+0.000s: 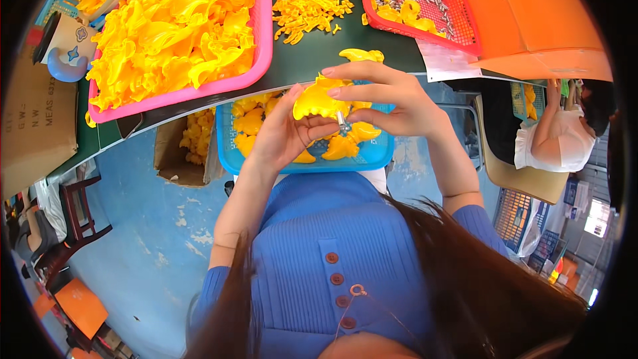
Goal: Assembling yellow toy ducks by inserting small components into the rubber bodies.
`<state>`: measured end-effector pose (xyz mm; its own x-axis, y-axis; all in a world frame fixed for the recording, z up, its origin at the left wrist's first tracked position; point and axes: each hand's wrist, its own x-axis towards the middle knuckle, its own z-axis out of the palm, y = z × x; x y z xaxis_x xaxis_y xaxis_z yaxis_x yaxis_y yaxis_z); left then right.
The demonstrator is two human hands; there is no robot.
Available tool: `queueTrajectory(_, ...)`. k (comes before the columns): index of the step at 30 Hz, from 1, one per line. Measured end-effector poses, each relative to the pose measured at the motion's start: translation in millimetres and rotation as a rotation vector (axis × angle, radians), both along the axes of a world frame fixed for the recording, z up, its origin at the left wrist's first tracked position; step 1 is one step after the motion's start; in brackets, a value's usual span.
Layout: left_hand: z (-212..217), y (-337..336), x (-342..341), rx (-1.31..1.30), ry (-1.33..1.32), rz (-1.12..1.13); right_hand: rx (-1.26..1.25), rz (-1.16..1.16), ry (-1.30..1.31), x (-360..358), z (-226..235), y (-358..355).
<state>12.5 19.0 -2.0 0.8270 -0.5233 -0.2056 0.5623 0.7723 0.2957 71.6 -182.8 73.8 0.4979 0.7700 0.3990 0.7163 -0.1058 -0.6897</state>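
Note:
A curved, glossy yellow plastic part (318,100) with a scalloped edge is held up between my two hands. My left hand (284,131) grips it from the left side, with thumb up and fingers curled beneath. My right hand (399,96) closes on it from the right, index and middle fingertips at its upper edge. A small silver metal cylinder (341,121) stands at the part's lower right, close to my right thumb; whether the thumb presses it is unclear. Below both hands, a blue basket (229,153) holds several similar yellow parts (342,147).
On the dark green table (292,66), a pink basket (264,33) is heaped with yellow parts. Small yellow pieces (306,13) lie beyond. A red basket (458,23) contains metal cylinders. Below left is a cardboard box (173,159); another person (558,133) sits at right.

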Motion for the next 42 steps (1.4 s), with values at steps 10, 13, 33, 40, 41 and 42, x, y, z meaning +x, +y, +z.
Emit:
queueTrajectory(10, 15.2, -7.3, -1.3, -0.089, -0.126, 0.150, 0.010, -0.078, -0.076, -1.5, -2.3, 4.4)
queueTrajectory(13, 9.5, -11.2, -3.8, 0.050, -0.317, 0.231, -0.011, -0.132, -0.113, -4.3, 0.2, 6.2)
queueTrajectory(33, 10.2, -11.0, -6.2, 0.165, -0.283, 0.292, 0.065, -0.273, -0.204, -17.2, -10.8, 15.7)
queueTrajectory(40, 9.8, -16.7, -2.5, 0.200, -0.381, 0.325, 0.140, -0.301, -0.142, -21.3, -8.0, 20.7)
queueTrajectory(41, 8.3, -17.0, -2.5, 0.200, -0.366, 0.328, 0.125, -0.321, -0.125, -23.2, -8.0, 21.1)
queueTrajectory(42, 7.1, -17.2, -2.8, 0.199, -0.351, 0.332, 0.109, -0.341, -0.107, -24.9, -7.8, 21.5)
